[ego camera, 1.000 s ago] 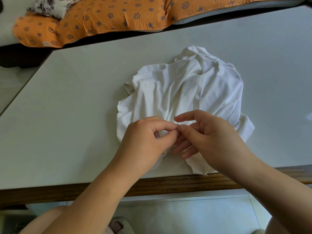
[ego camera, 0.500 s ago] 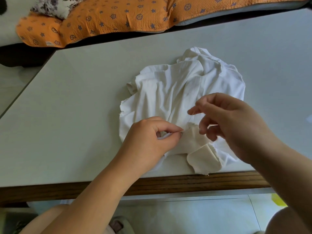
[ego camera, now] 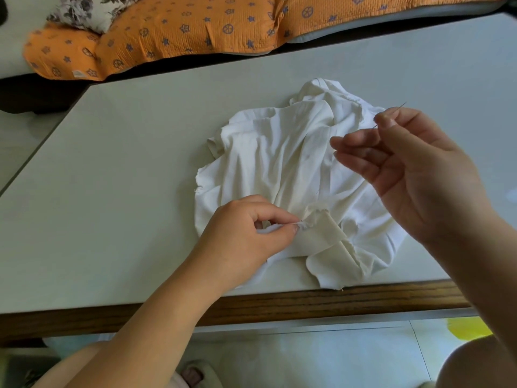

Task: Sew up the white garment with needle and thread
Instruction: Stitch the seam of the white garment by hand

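**Needle held high off the garment's right side, raw edge pinched at its near side**

My left hand (ego camera: 246, 233) rests on the near part of the white garment (ego camera: 279, 163). Thumb and forefinger are pinched tight on the frayed raw edge of a folded flap, and the other fingers are curled under. My right hand (ego camera: 414, 177) hovers above the garment's right side, clear of the cloth. Its thumb and forefinger nip the needle (ego camera: 398, 106), whose tip points up and away past the garment's far right edge. The remaining three fingers are loose and nearly straight, reaching toward the garment's middle and holding nothing.

The garment lies crumpled in a heap on the pale worktop (ego camera: 126, 191). Its near hem reaches down to the wooden front edge (ego camera: 307, 301), and one corner just touches that edge. Left of the garment a broad stretch of worktop runs out to a slanting side edge. A narrower strip of surface shows to the garment's right and another beyond it. Well beyond the garment, past the worktop's far edge, lies an orange patterned quilt (ego camera: 181, 32)
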